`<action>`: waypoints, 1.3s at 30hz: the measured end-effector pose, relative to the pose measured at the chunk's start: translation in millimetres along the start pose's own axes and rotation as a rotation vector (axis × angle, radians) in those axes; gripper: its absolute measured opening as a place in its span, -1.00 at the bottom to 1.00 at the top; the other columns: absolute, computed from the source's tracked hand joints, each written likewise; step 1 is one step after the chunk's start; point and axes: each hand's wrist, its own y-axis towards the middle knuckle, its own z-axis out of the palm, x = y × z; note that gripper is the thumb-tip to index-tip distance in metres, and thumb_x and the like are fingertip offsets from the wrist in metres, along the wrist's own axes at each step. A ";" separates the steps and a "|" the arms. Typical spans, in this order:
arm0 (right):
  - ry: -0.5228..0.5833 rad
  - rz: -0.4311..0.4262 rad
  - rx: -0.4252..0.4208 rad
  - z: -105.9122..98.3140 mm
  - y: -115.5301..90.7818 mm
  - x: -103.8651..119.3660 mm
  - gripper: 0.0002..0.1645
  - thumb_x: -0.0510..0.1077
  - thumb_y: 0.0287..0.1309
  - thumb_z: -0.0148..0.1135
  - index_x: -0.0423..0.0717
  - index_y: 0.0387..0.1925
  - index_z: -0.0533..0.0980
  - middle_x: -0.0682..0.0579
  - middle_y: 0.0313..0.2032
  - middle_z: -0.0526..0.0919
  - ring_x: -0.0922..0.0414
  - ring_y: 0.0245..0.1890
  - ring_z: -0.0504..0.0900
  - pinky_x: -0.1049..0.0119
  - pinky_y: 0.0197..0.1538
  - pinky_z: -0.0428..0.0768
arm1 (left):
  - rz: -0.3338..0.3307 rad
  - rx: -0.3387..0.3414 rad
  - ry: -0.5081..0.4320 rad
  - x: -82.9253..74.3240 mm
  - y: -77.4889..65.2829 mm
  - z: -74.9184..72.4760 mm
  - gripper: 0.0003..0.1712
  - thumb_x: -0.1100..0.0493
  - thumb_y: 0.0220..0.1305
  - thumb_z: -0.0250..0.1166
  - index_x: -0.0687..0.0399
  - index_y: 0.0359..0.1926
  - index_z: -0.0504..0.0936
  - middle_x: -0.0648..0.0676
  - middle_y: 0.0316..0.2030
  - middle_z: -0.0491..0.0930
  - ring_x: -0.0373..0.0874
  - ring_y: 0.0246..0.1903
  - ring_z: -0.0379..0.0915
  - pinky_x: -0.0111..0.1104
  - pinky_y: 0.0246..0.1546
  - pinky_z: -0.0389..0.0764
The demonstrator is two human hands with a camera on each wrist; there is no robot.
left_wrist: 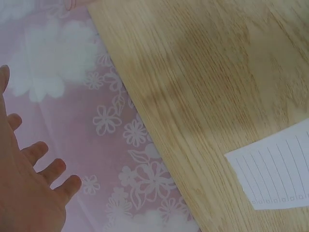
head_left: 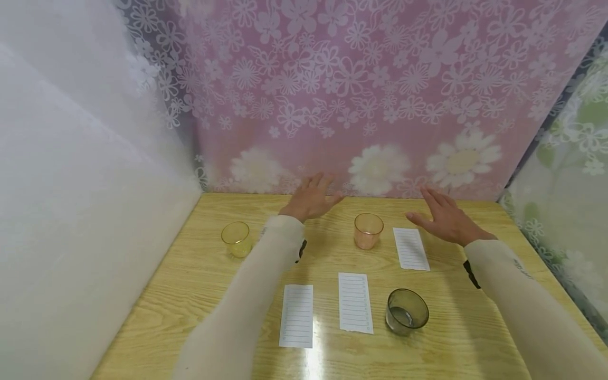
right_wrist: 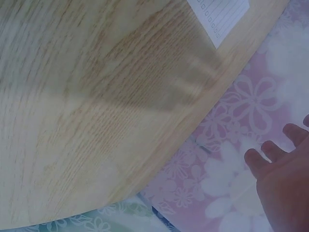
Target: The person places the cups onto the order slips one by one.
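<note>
My left hand [head_left: 311,201] hovers over the far part of the table with its fingers spread and holds nothing. To the right, my right hand [head_left: 445,217] is also held out over the table with straight fingers, close to a lined paper slip [head_left: 410,249]. Between the hands stands a small peach-tinted glass cup [head_left: 368,233]. A yellow glass cup [head_left: 236,240] is left of the left forearm. Nearer the front, a larger grey glass cup [head_left: 406,312] sits to the right of two more lined slips, one in the middle [head_left: 355,303] and one further left [head_left: 297,316].
The wooden table [head_left: 180,274] meets a pink flowered curtain [head_left: 332,105] at its far edge. A pale wall-like sheet [head_left: 95,184] borders the left side, and a green-white flowered cloth [head_left: 560,211] hangs on the right.
</note>
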 end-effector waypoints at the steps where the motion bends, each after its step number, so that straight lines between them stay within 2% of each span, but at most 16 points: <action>1: 0.003 -0.001 0.001 0.5 -0.6 -1.0 0.25 0.43 0.60 0.02 -0.27 0.76 -0.31 -0.50 0.69 -0.18 -0.58 0.65 -0.16 -0.67 0.52 -0.05 | 0.005 0.006 0.002 -1.2 0.4 1.2 -0.12 -0.46 0.67 -0.07 -0.40 0.79 -0.10 0.11 0.79 -0.16 0.22 0.76 -0.22 0.29 0.68 0.06; 9: 0.040 -0.025 0.002 10.0 -0.7 -15.2 0.27 0.38 0.58 0.11 -0.27 0.76 -0.30 -0.54 0.68 -0.15 -0.60 0.63 -0.14 -0.67 0.52 -0.05 | 0.085 0.019 -0.023 -11.7 -1.1 9.8 -0.11 -0.44 0.67 -0.04 -0.38 0.79 -0.10 0.04 0.78 -0.10 0.16 0.76 -0.18 0.21 0.67 0.18; 15: 0.052 -0.035 0.006 15.6 -4.1 -17.0 0.28 0.37 0.57 0.16 -0.30 0.75 -0.28 -0.57 0.66 -0.09 -0.60 0.62 -0.06 -0.65 0.51 0.03 | 0.148 0.029 -0.067 -17.3 0.8 16.9 -0.11 -0.39 0.68 0.01 -0.34 0.79 -0.08 0.02 0.76 -0.05 0.15 0.75 -0.12 0.18 0.68 0.16; 21: 0.071 -0.023 0.017 22.0 -8.8 -18.4 0.29 0.39 0.53 0.19 -0.30 0.76 -0.21 -0.56 0.66 -0.05 -0.62 0.60 -0.03 -0.67 0.49 0.07 | 0.171 0.061 -0.117 -22.8 2.7 24.0 -0.10 -0.39 0.67 0.02 -0.37 0.80 -0.11 0.02 0.77 -0.09 0.13 0.76 -0.15 0.20 0.67 0.19; 27: 0.073 -0.008 0.040 30.7 -10.5 -25.4 0.34 0.41 0.47 0.26 -0.32 0.75 -0.17 -0.57 0.64 -0.03 -0.64 0.58 -0.01 -0.68 0.47 0.09 | 0.186 0.077 -0.139 -25.8 2.9 32.4 -0.11 -0.39 0.67 0.04 -0.39 0.80 -0.09 0.03 0.77 -0.02 0.09 0.76 -0.13 0.17 0.68 0.17; 34: 0.048 -0.044 0.039 39.0 -13.6 -29.8 0.27 0.37 0.43 0.34 -0.37 0.71 0.02 -0.54 0.63 0.06 -0.61 0.57 0.09 -0.65 0.47 0.17 | 0.184 0.121 -0.143 -26.2 2.7 41.7 -0.07 -0.46 0.63 0.04 -0.41 0.79 -0.09 0.00 0.77 -0.03 0.03 0.76 -0.14 0.12 0.70 0.14; 39: 0.041 -0.070 0.033 43.7 -16.1 -31.8 0.25 0.34 0.41 0.38 -0.39 0.68 0.09 -0.54 0.61 0.12 -0.61 0.54 0.16 -0.63 0.46 0.23 | 0.231 0.123 -0.147 -26.4 4.7 48.7 -0.02 -0.46 0.59 0.11 -0.32 0.79 -0.02 0.04 0.76 0.03 0.05 0.75 -0.07 0.10 0.69 0.18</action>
